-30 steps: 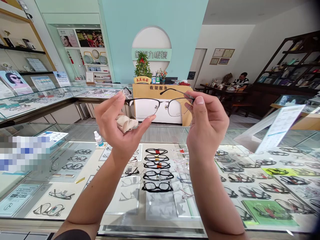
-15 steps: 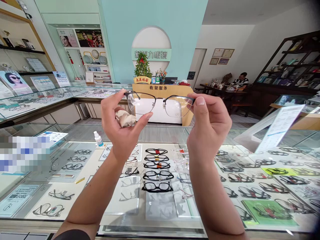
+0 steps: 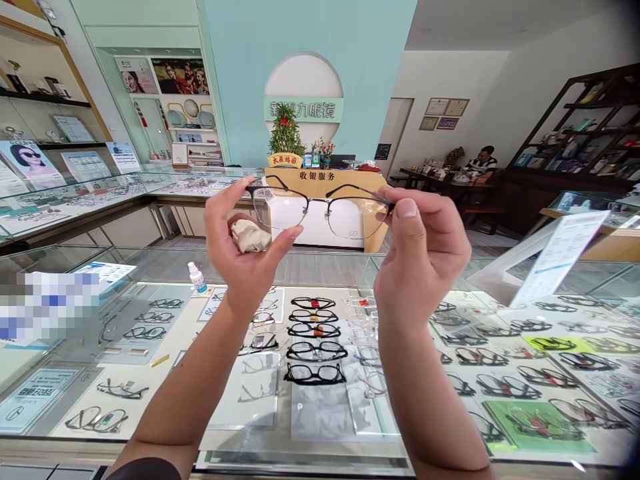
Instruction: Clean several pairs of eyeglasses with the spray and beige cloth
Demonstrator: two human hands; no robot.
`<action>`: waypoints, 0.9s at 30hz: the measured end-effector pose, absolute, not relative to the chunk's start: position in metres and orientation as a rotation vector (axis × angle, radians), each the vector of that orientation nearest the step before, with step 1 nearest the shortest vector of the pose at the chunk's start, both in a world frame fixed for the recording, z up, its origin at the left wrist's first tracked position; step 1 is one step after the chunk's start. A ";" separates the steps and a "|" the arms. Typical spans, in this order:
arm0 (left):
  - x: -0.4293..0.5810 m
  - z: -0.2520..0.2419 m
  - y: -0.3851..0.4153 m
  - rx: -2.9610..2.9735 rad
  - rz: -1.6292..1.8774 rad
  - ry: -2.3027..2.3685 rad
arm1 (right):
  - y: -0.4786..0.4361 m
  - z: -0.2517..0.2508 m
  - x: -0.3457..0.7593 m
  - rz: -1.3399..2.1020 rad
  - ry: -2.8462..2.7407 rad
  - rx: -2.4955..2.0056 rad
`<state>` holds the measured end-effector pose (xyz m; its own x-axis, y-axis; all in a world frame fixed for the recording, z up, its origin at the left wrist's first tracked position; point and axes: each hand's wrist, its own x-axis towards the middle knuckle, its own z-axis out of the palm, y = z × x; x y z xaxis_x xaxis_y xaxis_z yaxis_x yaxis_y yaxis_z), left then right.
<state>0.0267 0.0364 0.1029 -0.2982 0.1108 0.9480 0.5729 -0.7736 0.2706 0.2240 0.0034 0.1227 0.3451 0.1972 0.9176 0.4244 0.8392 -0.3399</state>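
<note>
At twelve o'clock of the view the background was filled by a blue-green wall (image 3: 240, 40); at six the foreground was taken up by a glass counter (image 3: 345, 443), its displayed frames partly covered by two forearms. A dark shelf (image 3: 565, 160) was seen at two o'clock, with a person (image 3: 484, 160) nearer the centre. The cashier desk (image 3: 370, 179), above centre, was partly blocked by the hands. At three o'clock a white stand (image 3: 560, 257) was placed, and at eleven a plant (image 3: 285, 133). Below centre, five black frames (image 3: 315, 350) were lined up.

The eyeglasses (image 3: 318, 200) were held up just above centre. Their three-o'clock end was pinched by the right hand (image 3: 425, 247); their nine-o'clock lens was spanned by the widely parted thumb and forefinger of the left hand (image 3: 230, 260); thumb contact could not be told. A spray bottle (image 3: 198, 279) was stood between eight and nine. A crumpled cloth (image 3: 250, 237) was tucked in the left palm.
</note>
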 end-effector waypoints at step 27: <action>0.031 0.107 0.039 -1.725 -2.276 -0.633 | -0.010 0.126 0.221 0.225 -1.231 -0.385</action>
